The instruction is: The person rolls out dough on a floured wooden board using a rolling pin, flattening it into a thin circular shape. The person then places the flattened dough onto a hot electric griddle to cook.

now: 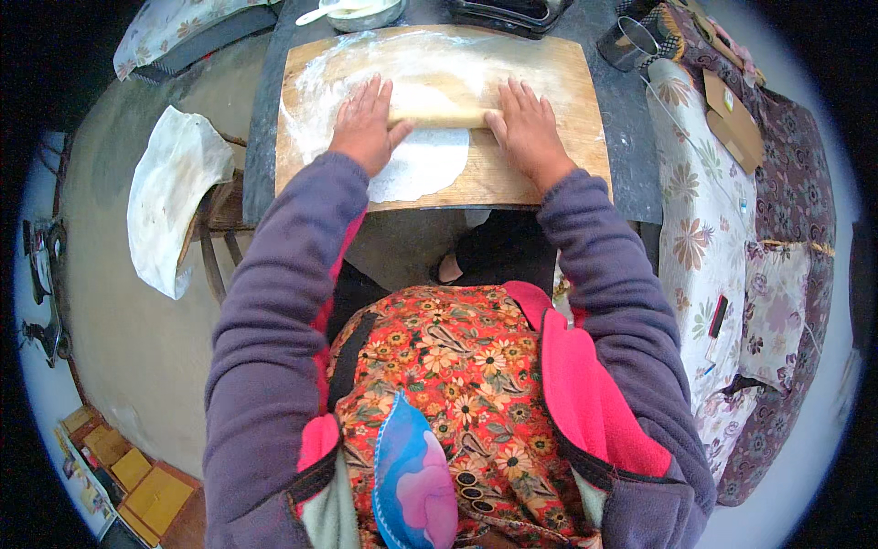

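Note:
A wooden rolling pin (446,119) lies crosswise over a thin, pale sheet of dough (429,165) on a floured wooden board (542,175). My left hand (367,123) rests at the pin's left end, fingers extended and thumb pointing inward; the palm hides that end. At the right end is my right hand (531,130), with its fingers extended and its thumb against the pin. The dough reaches the board's near edge, left of centre. White flour (329,62) is spread over the board's far and left parts.
The board lies on a dark table (631,137). Beyond it stand a bowl (367,15) with a white utensil and a black tray (511,17). A clear container (627,44) is at the far right. White cloth (175,199) covers a wooden stool to the left; a flower-patterned sofa (693,178) stands right.

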